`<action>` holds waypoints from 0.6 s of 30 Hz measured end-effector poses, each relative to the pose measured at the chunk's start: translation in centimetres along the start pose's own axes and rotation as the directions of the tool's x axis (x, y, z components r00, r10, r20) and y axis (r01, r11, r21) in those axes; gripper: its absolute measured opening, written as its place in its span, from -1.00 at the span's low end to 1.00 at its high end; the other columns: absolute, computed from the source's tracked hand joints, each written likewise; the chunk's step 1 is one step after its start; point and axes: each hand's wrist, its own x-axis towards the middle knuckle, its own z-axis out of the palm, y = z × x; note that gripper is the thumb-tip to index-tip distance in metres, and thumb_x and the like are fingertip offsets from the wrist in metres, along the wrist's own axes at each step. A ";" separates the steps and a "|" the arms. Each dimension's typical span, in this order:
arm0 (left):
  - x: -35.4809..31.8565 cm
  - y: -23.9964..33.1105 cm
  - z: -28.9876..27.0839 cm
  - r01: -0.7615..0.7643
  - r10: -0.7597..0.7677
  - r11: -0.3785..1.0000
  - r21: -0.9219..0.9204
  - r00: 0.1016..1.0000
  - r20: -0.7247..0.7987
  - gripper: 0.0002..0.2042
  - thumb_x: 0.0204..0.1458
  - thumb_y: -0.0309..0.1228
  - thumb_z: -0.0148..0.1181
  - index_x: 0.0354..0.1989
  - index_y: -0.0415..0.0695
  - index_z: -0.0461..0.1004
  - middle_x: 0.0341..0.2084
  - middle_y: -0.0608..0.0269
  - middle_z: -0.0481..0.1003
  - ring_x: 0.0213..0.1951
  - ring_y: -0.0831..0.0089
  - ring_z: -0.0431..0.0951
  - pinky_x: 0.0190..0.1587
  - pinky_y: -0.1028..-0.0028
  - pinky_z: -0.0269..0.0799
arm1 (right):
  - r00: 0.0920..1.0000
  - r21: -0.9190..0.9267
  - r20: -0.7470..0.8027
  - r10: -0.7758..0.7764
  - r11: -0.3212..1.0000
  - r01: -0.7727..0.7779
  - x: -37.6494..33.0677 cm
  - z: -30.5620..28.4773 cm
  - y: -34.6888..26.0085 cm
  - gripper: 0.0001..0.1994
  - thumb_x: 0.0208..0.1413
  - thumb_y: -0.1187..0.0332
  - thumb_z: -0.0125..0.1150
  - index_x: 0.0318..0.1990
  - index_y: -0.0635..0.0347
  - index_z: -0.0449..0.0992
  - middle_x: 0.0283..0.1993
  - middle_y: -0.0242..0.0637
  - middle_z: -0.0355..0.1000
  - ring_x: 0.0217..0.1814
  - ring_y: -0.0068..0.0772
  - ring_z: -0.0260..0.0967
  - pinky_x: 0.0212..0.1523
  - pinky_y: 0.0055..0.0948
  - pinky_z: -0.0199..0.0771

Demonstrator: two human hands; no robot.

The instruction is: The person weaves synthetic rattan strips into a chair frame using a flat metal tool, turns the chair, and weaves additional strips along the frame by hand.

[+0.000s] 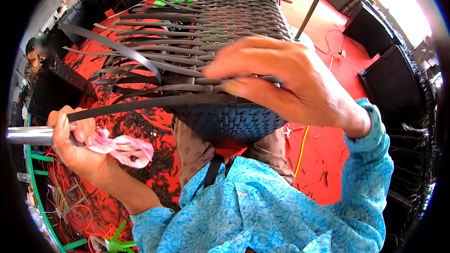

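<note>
**Dark strip [145,104] held at the left, front edge of the woven piece [234,35] touched at the right**

By the left hand [77,147], a shiny metal tool [30,135] is gripped, with the fingers closed around its handle. The end of the dark strip is also met at this hand, near the thumb; how exactly it is pinched there cannot be told. From here the strip is carried in a slight curve to the front edge of the woven piece. Just beside the left hand, a pink and white cloth [133,151] is seen hanging.

The right hand [286,75] is placed over the front edge of the woven piece, with its fingers above and the thumb lower. The fingers are blurred, so it cannot be told whether anything is clamped between them.

The woven piece is situated in front of the person, above the dotted trousers [190,152]. Its upper face is made of grey strips, and many loose ends [136,37] are spread toward the left. Below the edge, a bluish woven side [234,117] is shown.

Farther out, the red floor [328,173] is scattered with dark scraps [157,159] and is crossed by a yellow cable [303,152]. At the right, dark panels [393,77] are stood.
</note>
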 end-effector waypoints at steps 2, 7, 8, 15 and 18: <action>0.3 1.1 0.7 -0.042 0.042 0.999 -0.002 0.997 0.059 -0.79 0.06 -0.49 -0.04 -0.58 -0.08 0.13 -0.72 0.39 0.12 -0.75 0.69 0.03 -0.71 0.65 -0.08 | 0.996 0.080 -0.062 -0.059 0.995 0.064 2.2 2.3 0.3 -0.80 0.06 0.36 0.16 -0.22 0.31 0.50 -0.36 -0.03 0.47 -0.31 0.01 0.43 -0.28 -0.18 0.43; 1.2 2.2 1.5 -0.019 0.016 0.999 0.042 0.997 0.071 -0.74 0.10 -0.42 -0.05 -0.61 -0.07 0.09 -0.73 0.38 0.11 -0.75 0.68 0.00 -0.68 0.65 -0.07 | 0.988 0.414 0.132 0.084 0.900 -0.132 4.8 5.0 0.0 -0.77 0.11 0.28 0.10 -0.23 0.28 0.52 -0.52 -0.15 0.47 -0.45 -0.24 0.46 -0.40 -0.28 0.43; 1.6 2.0 1.3 -0.104 0.070 0.991 0.088 0.943 0.327 -0.73 0.16 -0.24 0.00 -0.48 -0.15 0.24 -0.69 0.38 0.14 -0.71 0.68 0.04 -0.66 0.65 -0.07 | 0.977 0.502 0.170 0.127 0.842 -0.197 5.1 4.8 0.0 -0.77 0.12 0.28 0.10 -0.23 0.28 0.52 -0.53 -0.19 0.47 -0.46 -0.33 0.46 -0.42 -0.31 0.43; -2.4 1.9 -2.0 -0.027 -0.096 0.835 0.550 0.976 0.195 -0.35 0.02 0.11 0.09 0.01 -0.30 0.34 -0.47 0.31 0.35 -0.61 0.67 0.24 -0.60 0.71 0.06 | 0.884 0.592 0.025 0.467 0.706 -0.389 0.7 -0.7 0.7 -0.68 0.34 0.20 -0.20 -0.15 0.31 0.39 -0.36 -0.30 0.37 -0.25 -0.50 0.35 -0.08 -0.41 0.39; -3.7 2.1 -2.3 -0.235 -0.218 0.616 0.752 0.866 0.450 -0.76 -0.01 -0.32 0.24 -0.25 -0.23 0.57 -0.57 0.33 0.41 -0.62 0.61 0.30 -0.57 0.67 0.15 | 0.813 0.696 0.020 0.582 0.575 -0.430 -1.0 -0.5 1.4 -0.71 0.35 0.23 -0.23 -0.18 0.27 0.35 -0.35 -0.28 0.36 -0.22 -0.41 0.35 -0.02 -0.35 0.36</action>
